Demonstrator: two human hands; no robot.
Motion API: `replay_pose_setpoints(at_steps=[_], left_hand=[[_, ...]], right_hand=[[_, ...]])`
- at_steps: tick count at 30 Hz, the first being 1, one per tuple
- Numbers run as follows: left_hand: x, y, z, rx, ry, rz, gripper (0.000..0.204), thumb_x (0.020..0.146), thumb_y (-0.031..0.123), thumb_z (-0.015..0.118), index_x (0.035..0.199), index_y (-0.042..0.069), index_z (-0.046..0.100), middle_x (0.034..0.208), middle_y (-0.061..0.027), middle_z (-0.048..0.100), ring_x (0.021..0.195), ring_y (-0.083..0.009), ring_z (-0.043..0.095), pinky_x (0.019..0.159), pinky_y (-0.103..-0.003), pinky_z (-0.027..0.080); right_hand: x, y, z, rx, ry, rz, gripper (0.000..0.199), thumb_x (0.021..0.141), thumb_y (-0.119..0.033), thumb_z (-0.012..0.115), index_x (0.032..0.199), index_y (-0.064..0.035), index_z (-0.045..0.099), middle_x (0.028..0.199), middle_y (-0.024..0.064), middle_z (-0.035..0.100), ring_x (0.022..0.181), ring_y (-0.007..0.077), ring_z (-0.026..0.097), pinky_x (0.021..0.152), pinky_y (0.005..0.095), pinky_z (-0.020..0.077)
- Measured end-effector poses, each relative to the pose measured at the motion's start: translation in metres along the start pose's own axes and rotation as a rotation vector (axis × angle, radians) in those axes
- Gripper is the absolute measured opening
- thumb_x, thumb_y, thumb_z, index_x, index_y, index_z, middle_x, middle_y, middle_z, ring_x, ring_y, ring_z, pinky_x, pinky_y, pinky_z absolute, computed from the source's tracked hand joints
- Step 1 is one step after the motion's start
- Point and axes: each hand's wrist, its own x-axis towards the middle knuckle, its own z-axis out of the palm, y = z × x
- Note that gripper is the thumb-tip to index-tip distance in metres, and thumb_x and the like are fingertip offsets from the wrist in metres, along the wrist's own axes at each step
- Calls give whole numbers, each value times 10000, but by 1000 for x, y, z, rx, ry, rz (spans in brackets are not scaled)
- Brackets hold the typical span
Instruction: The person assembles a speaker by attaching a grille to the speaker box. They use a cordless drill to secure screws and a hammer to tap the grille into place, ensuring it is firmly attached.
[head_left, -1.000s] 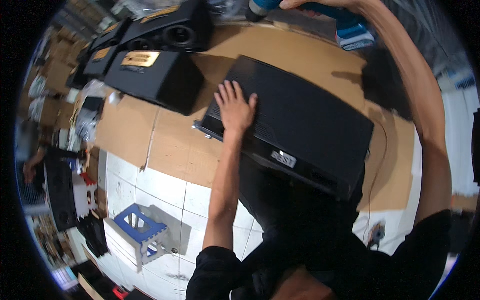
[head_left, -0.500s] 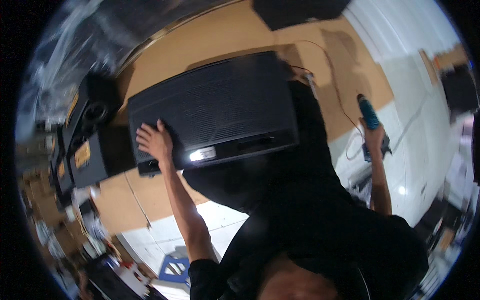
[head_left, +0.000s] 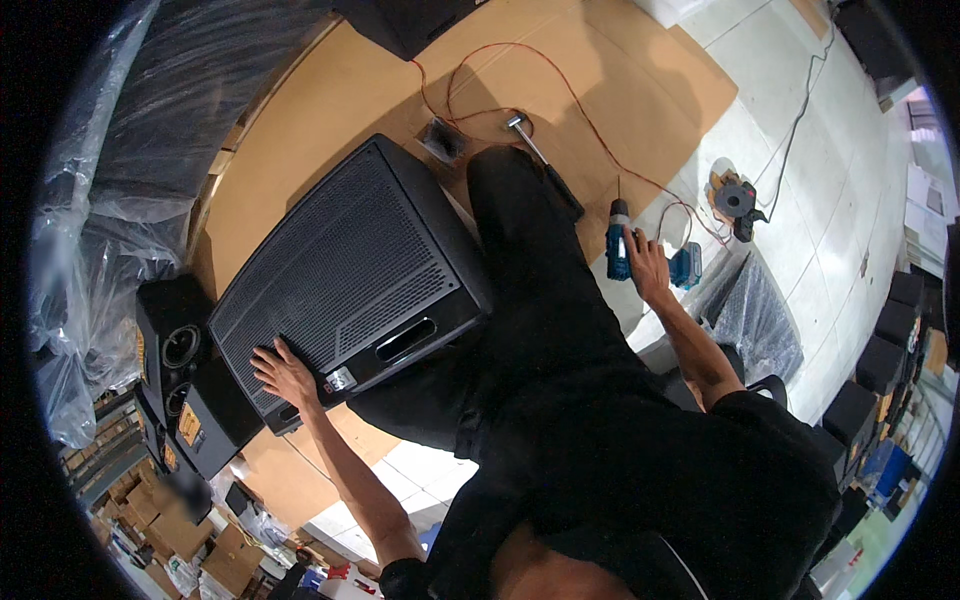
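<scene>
Right grip (head_left: 648, 265) around blue drill (head_left: 618, 243), floor-level

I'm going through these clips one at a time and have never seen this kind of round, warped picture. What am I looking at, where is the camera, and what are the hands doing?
The camera sits on a person's head and looks down through a fisheye lens, so straight edges bend near the rim. The dark mass in the lower middle is the person's own body in black clothes, with both forearms reaching out from it.

The left hand lies flat on a corner of a large black speaker cabinet, which rests grille-up on brown cardboard sheets spread over a tiled floor. The right hand is on a blue cordless drill standing on the floor; whether it is gripped firmly, I cannot tell.

Nearby lie a hammer, a thin red wire, and smaller black speakers at the left.
</scene>
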Motion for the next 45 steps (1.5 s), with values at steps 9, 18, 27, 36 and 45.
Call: replay_pose_setpoints(at_steps=[9,18,27,36,45], left_hand=[[-3,6,-2,-48,11,-4,797,938,651,237,1492,78,216,1545,-199,173,1419,-392,159,1133,-538,119],[-9,18,-15,2,104,19,756,949,593,318,1441,19,319,1500,-226,267,1377,-404,244,1106,-545,188],[-12,20,-18,-182,212,53,773,898,603,440,1376,-5,426,1439,-274,354,1355,-473,264,1102,-591,173],[-61,13,-48,-815,777,54,197,846,168,675,923,-13,673,916,-169,674,928,-334,606,776,-399,476],[-176,-98,6,-1186,658,-875,226,878,166,578,828,-45,642,691,-123,604,644,-185,553,638,-330,447]], right_hand=[[-19,-4,38,162,-242,28,844,768,39,528,1511,-123,160,1355,220,405,1115,392,486,979,445,392],[55,32,12,448,-106,285,249,897,-198,565,1065,-27,629,942,209,669,863,350,651,692,428,489],[123,-150,-227,966,238,-76,306,918,-224,616,1143,-18,650,1060,130,693,969,181,655,839,292,496],[75,-254,-206,525,171,-360,641,938,-342,562,1326,140,393,1328,329,451,1237,419,468,1021,433,393],[70,-256,-193,768,208,-296,519,995,-307,451,1395,18,393,1379,263,447,1274,366,453,1038,387,365]])
